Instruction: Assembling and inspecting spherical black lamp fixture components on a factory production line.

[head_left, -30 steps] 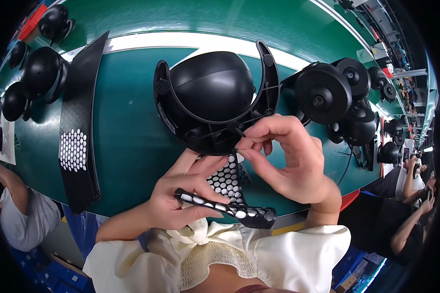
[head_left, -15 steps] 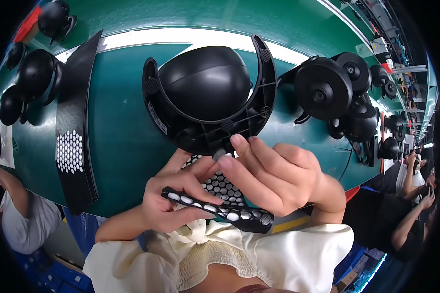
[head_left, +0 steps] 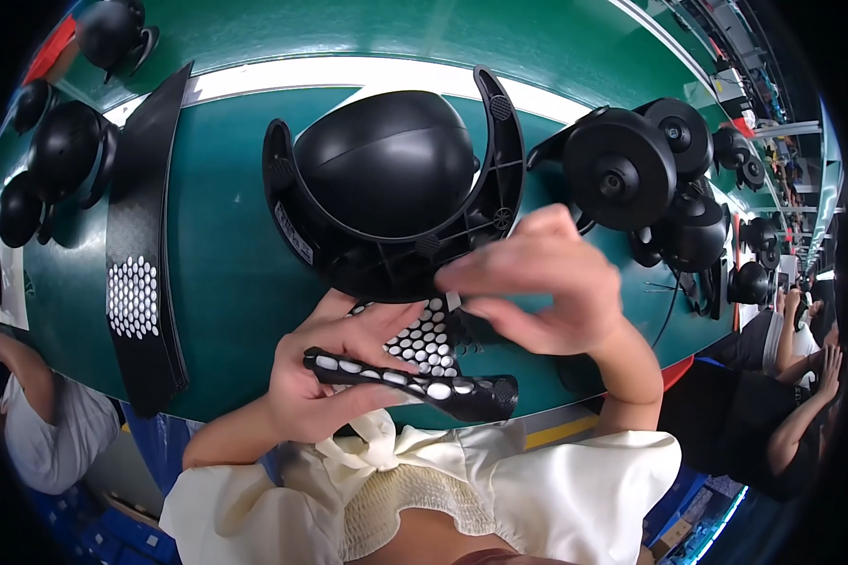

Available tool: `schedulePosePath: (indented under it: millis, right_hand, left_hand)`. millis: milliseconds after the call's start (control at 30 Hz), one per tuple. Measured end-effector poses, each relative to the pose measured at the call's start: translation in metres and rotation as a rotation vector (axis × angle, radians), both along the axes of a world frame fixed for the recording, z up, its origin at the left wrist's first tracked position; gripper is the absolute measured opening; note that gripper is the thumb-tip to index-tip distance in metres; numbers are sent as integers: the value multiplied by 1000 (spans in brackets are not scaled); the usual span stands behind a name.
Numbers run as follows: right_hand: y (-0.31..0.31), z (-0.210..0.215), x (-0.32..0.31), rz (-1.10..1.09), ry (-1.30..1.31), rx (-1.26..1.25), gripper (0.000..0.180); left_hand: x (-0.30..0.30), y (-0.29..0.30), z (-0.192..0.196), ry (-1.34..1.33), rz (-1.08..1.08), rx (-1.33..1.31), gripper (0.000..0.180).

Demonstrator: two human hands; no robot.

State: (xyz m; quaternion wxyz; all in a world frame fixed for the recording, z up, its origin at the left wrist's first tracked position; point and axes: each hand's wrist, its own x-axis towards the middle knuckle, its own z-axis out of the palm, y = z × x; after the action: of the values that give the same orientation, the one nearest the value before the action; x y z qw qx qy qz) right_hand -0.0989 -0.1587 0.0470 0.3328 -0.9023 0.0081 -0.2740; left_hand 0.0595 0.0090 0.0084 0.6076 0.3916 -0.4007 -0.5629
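Note:
My left hand (head_left: 316, 381) grips a black perforated strip (head_left: 415, 381) whose holes show white, held edge-on in front of my chest. Behind it lies a black honeycomb sheet (head_left: 429, 337) with white cells. My right hand (head_left: 542, 287) hovers just above that sheet, thumb and forefinger pinched on a small white piece (head_left: 453, 300). Directly beyond both hands a black dome (head_left: 386, 165) sits in a black U-shaped yoke (head_left: 497, 160) on the green table (head_left: 226, 273).
A long black panel (head_left: 141, 264) with a white honeycomb patch lies at the left. Round black parts (head_left: 622, 169) and cables crowd the right, more domes (head_left: 61, 151) the far left. Other people sit at the left (head_left: 38, 433) and the right (head_left: 791, 377).
My right hand came down from the yoke's base to the honeycomb sheet and pinched its fingertips together. My left hand kept hold of the strip.

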Motion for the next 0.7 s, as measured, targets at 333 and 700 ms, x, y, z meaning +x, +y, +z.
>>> schedulePosePath:
  millis: [333, 700]
  right_hand:
    - [-8, 17, 1, -335, -28, 362, 8]
    - [0, 18, -1, -375, 50, -279, 15]
  left_hand:
    - [-6, -4, 1, 64, 61, -107, 24]
    - [-7, -1, 3, 169, 55, -67, 22]
